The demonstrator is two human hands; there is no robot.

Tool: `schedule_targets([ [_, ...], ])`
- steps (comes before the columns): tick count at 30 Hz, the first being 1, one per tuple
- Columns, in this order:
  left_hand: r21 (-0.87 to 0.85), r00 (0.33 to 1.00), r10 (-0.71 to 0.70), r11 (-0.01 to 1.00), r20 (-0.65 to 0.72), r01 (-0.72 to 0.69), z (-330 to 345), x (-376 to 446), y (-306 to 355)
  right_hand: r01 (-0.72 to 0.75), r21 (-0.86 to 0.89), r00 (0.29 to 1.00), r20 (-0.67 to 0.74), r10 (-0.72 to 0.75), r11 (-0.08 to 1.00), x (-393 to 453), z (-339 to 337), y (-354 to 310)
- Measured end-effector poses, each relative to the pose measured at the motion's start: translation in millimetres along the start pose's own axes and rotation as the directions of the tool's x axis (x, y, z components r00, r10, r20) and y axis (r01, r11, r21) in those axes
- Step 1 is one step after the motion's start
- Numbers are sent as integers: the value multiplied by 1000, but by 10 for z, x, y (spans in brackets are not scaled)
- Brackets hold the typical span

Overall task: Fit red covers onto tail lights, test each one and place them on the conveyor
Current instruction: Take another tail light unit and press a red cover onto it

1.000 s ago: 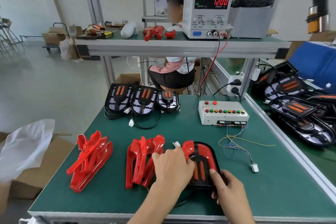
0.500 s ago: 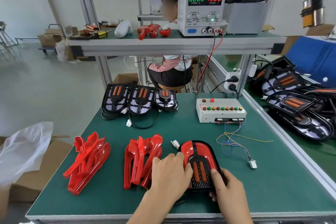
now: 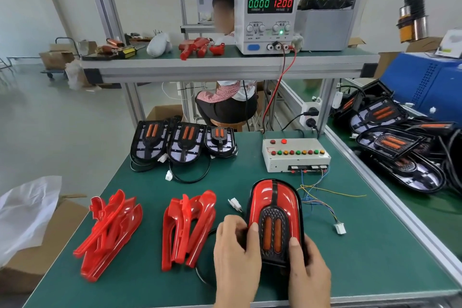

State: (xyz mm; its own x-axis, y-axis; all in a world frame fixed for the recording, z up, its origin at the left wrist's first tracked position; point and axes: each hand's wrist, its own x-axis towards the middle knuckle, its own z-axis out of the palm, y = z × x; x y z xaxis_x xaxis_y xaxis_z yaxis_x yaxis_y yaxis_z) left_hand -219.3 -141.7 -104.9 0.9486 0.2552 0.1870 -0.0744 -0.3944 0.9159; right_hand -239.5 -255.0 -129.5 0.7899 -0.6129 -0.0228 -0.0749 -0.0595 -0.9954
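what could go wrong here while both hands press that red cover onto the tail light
1. The tail light's white plug lies loose beside it; pressing or sliding the light could pinch its lead.
2. The left hand sits close to the middle stack of red covers, so an elbow shift might topple it.
3. The tester's loose wires trail right beside the light, and the right hand could snag them when lifting.

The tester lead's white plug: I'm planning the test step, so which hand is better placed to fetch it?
Right, probably. The white plug lies right of the tail light, nearer the right hand; the left hand grips the lamp's opposite edge.
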Motion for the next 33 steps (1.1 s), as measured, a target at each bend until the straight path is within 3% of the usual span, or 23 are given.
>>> schedule_targets([
  [3, -280, 957, -291, 917, 16, 284, 32, 27, 43, -11, 86, 997, -73, 17, 996, -96, 105, -45],
  [6, -458, 904, -414, 786, 109, 415, 50, 90, 42, -22, 149, 994, -107, 38, 989, -144, 228, -63],
  [10, -631, 891, -398, 638, 220, 441, 45, 153, 88, -20, 224, 995, -93, 42, 974, -118, 372, -57],
  [13, -706, 892, -381, 562, 243, 432, 6, 249, 145, -68, 286, 998, 6, 70, 956, -54, 421, -25],
  [18, -768, 861, -405, 429, 307, 476, 9, 436, 117, -140, 215, 981, 165, 105, 966, 8, 351, -32],
  [21, -761, 847, -387, 401, 363, 510, -3, 497, 79, -48, 1, 993, 104, 47, 999, 69, 210, -96],
  [24, -725, 822, -346, 396, 452, 564, -26, 545, 23, 126, -93, 992, -16, -128, 988, 221, 31, -276],
  [26, -699, 805, -323, 400, 497, 592, -48, 555, -19, 272, -207, 960, -2, -279, 940, 412, -46, -448],
  [28, -667, 790, -308, 425, 529, 612, -74, 559, -51, 402, -337, 915, 109, -388, 851, 675, -76, -630],
  [29, -649, 782, -300, 440, 546, 621, -83, 562, -63, 421, -385, 906, 216, -363, 821, 812, -71, -727],
  [31, -618, 766, -290, 460, 574, 638, -92, 571, -71, 381, -459, 866, 480, -137, 802, 1052, -45, -915],
  [33, -603, 754, -287, 465, 590, 649, -94, 578, -69, 280, -468, 750, 652, 113, 838, 1206, -17, -1018],
])
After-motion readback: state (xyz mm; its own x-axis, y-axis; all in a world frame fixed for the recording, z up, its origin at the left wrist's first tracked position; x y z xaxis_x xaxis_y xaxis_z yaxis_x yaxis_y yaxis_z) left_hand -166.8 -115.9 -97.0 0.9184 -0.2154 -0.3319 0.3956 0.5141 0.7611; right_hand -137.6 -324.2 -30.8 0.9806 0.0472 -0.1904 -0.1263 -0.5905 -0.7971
